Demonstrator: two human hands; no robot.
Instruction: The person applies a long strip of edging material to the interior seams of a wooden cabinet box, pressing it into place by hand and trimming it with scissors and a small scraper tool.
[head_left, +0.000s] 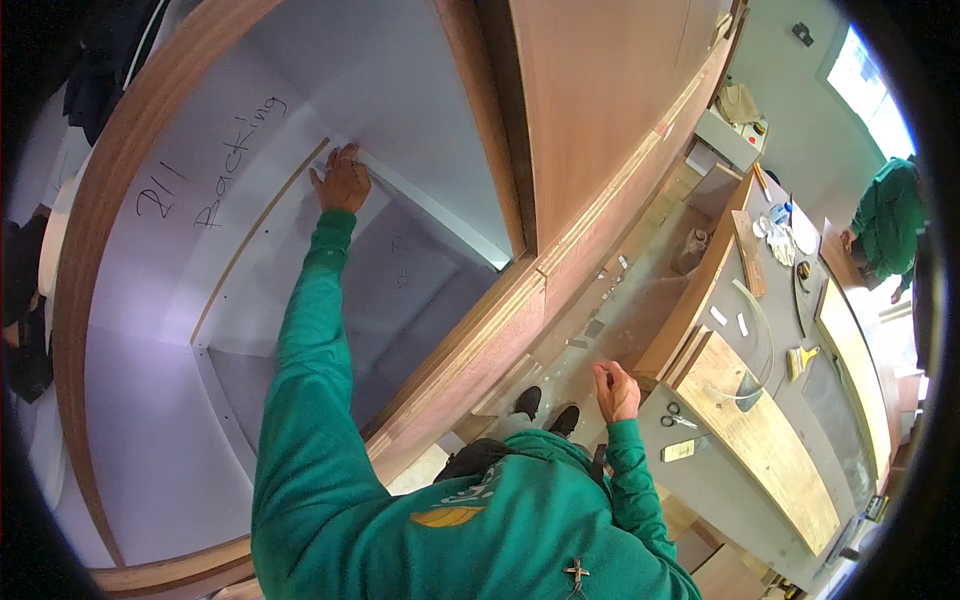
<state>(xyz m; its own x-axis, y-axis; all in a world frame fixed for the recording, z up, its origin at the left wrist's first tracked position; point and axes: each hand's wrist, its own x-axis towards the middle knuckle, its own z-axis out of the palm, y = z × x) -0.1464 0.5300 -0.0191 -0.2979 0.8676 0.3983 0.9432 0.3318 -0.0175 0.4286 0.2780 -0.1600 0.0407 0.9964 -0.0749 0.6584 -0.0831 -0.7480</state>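
My left arm reaches into a cabinet lined in pale grey-white (160, 290). There my left hand (342, 182) is against the inner panel, its fingers partly spread. It lies at the upper end of a narrow tan strip (262, 238) and beside the end of a white batten (430, 212). Whether the fingers press on the batten cannot be made out. My right hand (617, 390) is by the corner of the workbench, its fingers curled closed; anything inside them is hidden.
On the grey-topped workbench (690, 400) lie scissors (678, 416), a paintbrush (800, 360), a long wooden board (760, 440) and white gloves (778, 240). Offcuts (595, 328) litter the floor. A person in green (888, 220) stands beyond the bench. The cabinet's wooden edge (450, 375) runs beside me.
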